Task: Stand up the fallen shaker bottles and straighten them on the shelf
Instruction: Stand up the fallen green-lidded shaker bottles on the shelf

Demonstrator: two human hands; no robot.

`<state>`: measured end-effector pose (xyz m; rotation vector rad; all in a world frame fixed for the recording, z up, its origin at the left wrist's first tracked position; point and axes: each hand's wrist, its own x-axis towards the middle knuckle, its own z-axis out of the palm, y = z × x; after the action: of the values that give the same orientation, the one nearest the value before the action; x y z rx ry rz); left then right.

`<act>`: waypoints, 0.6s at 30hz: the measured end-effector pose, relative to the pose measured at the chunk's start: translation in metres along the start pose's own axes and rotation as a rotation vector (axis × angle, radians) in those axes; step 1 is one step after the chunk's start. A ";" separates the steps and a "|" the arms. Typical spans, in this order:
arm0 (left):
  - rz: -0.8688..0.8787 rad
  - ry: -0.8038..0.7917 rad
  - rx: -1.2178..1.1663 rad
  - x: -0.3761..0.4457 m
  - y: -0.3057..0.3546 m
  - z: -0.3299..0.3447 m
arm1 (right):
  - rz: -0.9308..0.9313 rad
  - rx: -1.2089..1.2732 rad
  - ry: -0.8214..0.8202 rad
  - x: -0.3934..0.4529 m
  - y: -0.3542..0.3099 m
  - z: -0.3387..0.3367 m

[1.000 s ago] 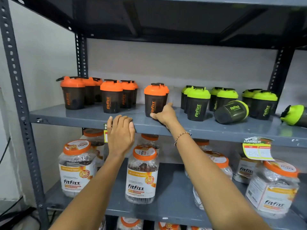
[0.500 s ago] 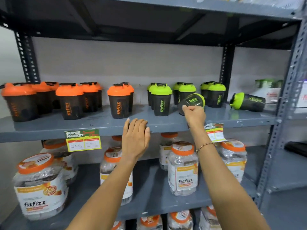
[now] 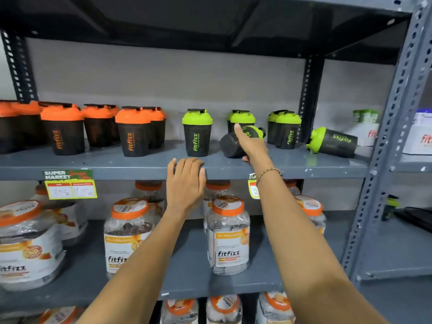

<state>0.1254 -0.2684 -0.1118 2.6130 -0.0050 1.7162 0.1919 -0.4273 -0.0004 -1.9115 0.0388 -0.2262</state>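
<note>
Grey shelf (image 3: 140, 164): right hand (image 3: 251, 146) gripping toppled bottle (image 3: 231, 143) mid-body; left hand (image 3: 185, 183) flat, holding nothing. Bottle likely light, smooth plastic; grip body, not lid.

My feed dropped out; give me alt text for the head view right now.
The right hand grips a fallen green-lidded shaker lying on the grey shelf, while the left hand rests open on the shelf edge. Another green-lidded shaker lies toppled farther right; orange-lidded shakers stand upright at left.

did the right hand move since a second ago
Yes. The right hand went rightward along the shelf, from the orange bottles to the fallen green bottle.
</note>
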 end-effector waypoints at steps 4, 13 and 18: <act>-0.074 0.061 0.015 0.001 0.012 0.003 | 0.043 0.031 -0.179 0.013 -0.004 -0.009; -0.003 0.030 0.059 -0.002 0.010 0.000 | 0.133 0.103 -0.288 0.020 -0.011 -0.010; 0.058 -0.016 0.117 -0.001 0.001 -0.003 | 0.190 0.105 -0.299 0.014 -0.024 -0.004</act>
<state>0.1225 -0.2692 -0.1113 2.7354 0.0198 1.7662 0.2024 -0.4248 0.0250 -1.8057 0.0074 0.1828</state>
